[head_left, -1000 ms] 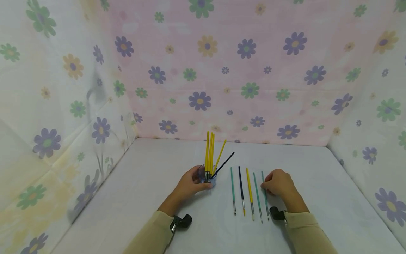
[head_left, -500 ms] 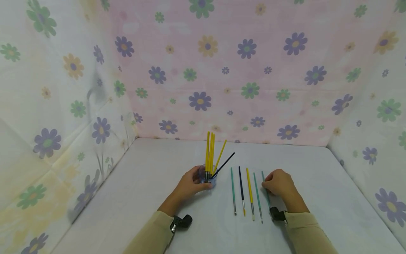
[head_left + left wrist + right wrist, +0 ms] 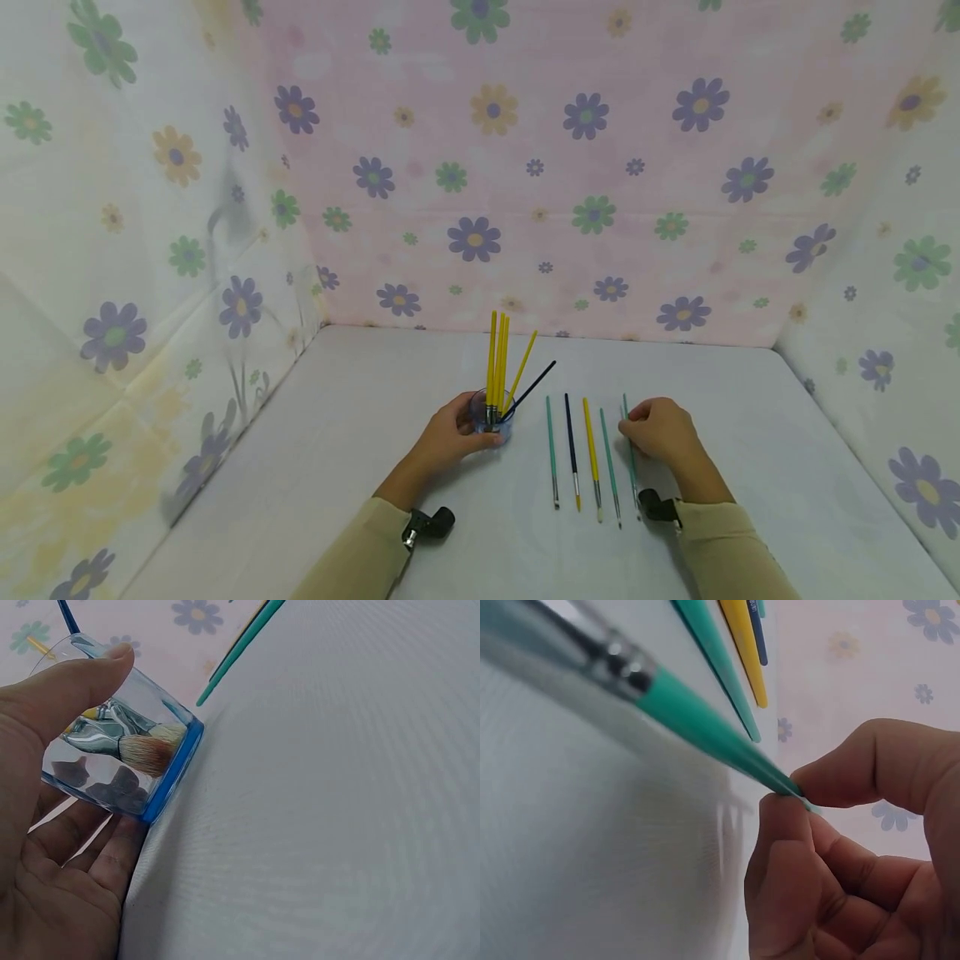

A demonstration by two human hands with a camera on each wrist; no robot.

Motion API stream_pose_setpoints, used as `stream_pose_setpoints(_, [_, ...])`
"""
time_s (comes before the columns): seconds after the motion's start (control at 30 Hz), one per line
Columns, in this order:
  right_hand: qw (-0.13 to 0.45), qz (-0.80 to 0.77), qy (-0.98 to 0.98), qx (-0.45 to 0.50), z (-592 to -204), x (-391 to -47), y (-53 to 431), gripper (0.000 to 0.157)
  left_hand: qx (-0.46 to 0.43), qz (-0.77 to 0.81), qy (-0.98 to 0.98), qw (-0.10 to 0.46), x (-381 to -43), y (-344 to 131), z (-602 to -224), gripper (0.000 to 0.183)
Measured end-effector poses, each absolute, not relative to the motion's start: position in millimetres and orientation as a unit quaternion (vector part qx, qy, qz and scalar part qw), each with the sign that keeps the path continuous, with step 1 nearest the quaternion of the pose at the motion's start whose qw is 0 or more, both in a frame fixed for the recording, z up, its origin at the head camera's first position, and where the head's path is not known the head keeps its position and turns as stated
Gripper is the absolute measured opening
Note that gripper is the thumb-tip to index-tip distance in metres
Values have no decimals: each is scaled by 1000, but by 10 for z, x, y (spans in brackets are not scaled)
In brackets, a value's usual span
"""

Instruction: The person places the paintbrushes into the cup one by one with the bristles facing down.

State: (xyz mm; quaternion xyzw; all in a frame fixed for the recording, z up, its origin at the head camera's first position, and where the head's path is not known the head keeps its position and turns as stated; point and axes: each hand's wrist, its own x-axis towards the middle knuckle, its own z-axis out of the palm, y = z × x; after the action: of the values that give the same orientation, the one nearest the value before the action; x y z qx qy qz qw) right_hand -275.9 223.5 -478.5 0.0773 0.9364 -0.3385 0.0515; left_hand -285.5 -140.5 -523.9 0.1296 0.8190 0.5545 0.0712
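Note:
My left hand [image 3: 444, 433] grips a clear cup [image 3: 504, 432] with a blue base, which stands on the table. Several yellow paintbrushes [image 3: 491, 358] and one dark paintbrush [image 3: 534, 383] lean in it; in the left wrist view their bristles [image 3: 146, 754] point down at the base. My right hand [image 3: 662, 429] pinches a green paintbrush [image 3: 697, 724] by its handle between thumb and fingers, at the right end of a row. Left of it lie another green paintbrush [image 3: 609, 458], a yellow paintbrush [image 3: 591, 446], a dark blue paintbrush [image 3: 572, 442] and a further green paintbrush [image 3: 551, 442].
A white table [image 3: 360, 375] bears everything. Flower-patterned cloth [image 3: 525, 208] rises behind it and along both sides. Black wrist cameras [image 3: 431, 523] are strapped at both sleeves.
The green paintbrush in my right hand now reaches farther beyond the fingertips, and its bristle end has shifted slightly right. My left hand and the cup stay in place.

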Motion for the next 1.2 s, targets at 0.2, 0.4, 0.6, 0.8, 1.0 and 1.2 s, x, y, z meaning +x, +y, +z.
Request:
stream_pose_setpoints(0.2, [49,-366,926,78,-4783,-2772,2248,33,125,554,820,72,-2851,-1401,-5234,84])
stream_pose_setpoints(0.4, [45,-379,920,88,-4775,-2778,2227,36,119,562,815,77,-2847,-1397,-5234,83])
stream_pose_setpoints(0.6, [29,-389,917,84,-4755,-2775,2212,41,116,564,814,80,-2847,-1395,-5240,84])
stream_pose_setpoints(0.8, [12,-401,913,76,-4688,-2736,2206,42,127,562,813,79,-2853,-1383,-5243,83])
stream_pose_setpoints(1.0, [-18,-426,903,46,-4552,-2705,2197,40,124,566,812,78,-2832,-1377,-5217,82])
stream_pose_setpoints(1.2, [-41,-430,902,19,-4438,-2728,2184,39,127,561,815,73,-2834,-1403,-5229,82])
